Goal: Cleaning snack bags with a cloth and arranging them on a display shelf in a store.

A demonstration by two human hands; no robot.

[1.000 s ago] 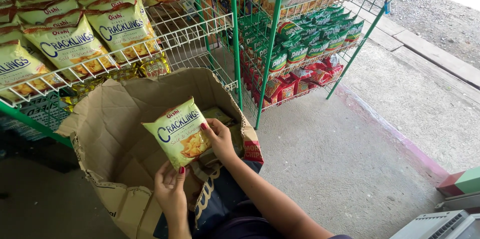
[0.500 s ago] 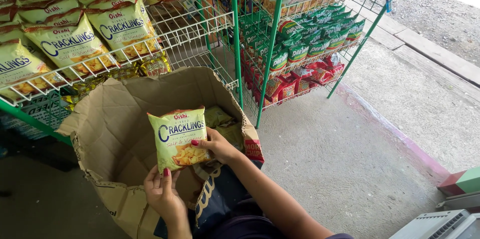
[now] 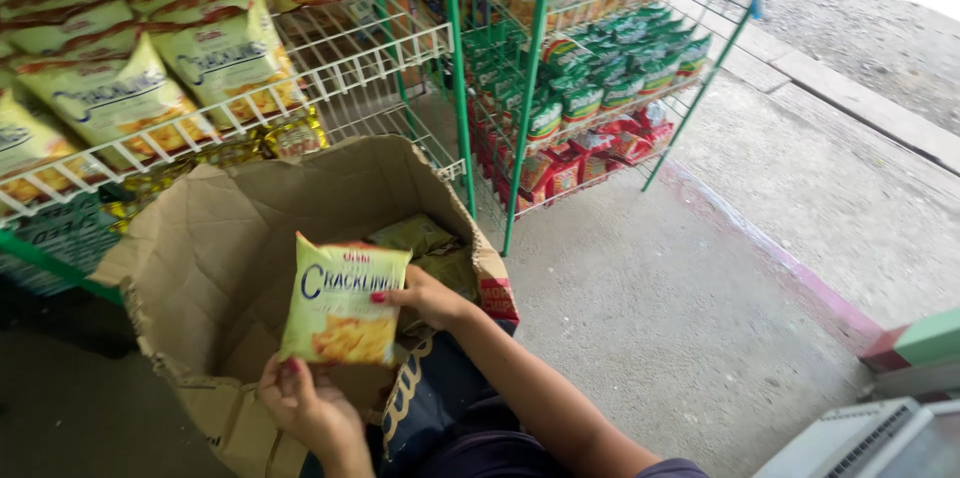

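The yellow-green snack bag [image 3: 342, 300] stands upright in both hands over the open cardboard box [image 3: 210, 238], its printed face turned up toward the camera. The left hand [image 3: 310, 406] has its grip closed on the bag's bottom edge, fingers with red nails pinching it from below; the right hand [image 3: 428, 296] has its grip closed on the bag's right edge, thumb on the front, the forearm running down and to the right from there. Just behind the right grip, deeper in the box, lie more snack bags [image 3: 425, 238] of a duller green. The box's creased brown walls rise behind and to the left of the bag, and a flap with a red patch [image 3: 494, 288] hangs just right of the right grip. Under both grips shows the person's dark clothing [image 3: 440, 418] with pale lettering. Up and to the left of the grips, a white wire shelf [image 3: 330, 58] holds rows of the same kind of yellow-green bags [image 3: 215, 53]. Up and to the right stands a green wire rack [image 3: 530, 68] filled with small green packets [image 3: 610, 78] above and red packets [image 3: 590, 153] below. Further right of the grips runs the grey concrete floor [image 3: 720, 308], edged with a pinkish painted strip [image 3: 790, 268], and a grey device [image 3: 870, 438] sits at the lower right corner
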